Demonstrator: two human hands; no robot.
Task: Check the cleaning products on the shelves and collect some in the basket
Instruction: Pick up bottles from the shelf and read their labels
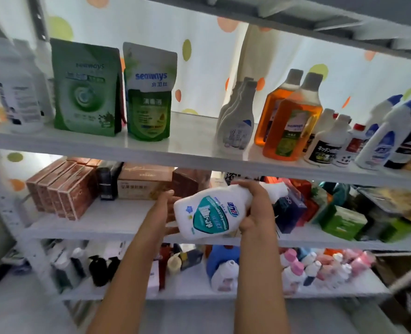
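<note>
Both hands hold a white plastic bottle with a teal label [211,213] tilted on its side, before the front edge of the middle white shelf [117,225]: right hand [257,208] grips its neck, left hand [163,210] cups its base.

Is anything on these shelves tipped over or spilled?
No spill shows. The only thing lying sideways is the white bottle, and that is because the left hand and right hand hold it tilted in front of the middle shelf. The green pouches and orange bottles stand upright.
</note>
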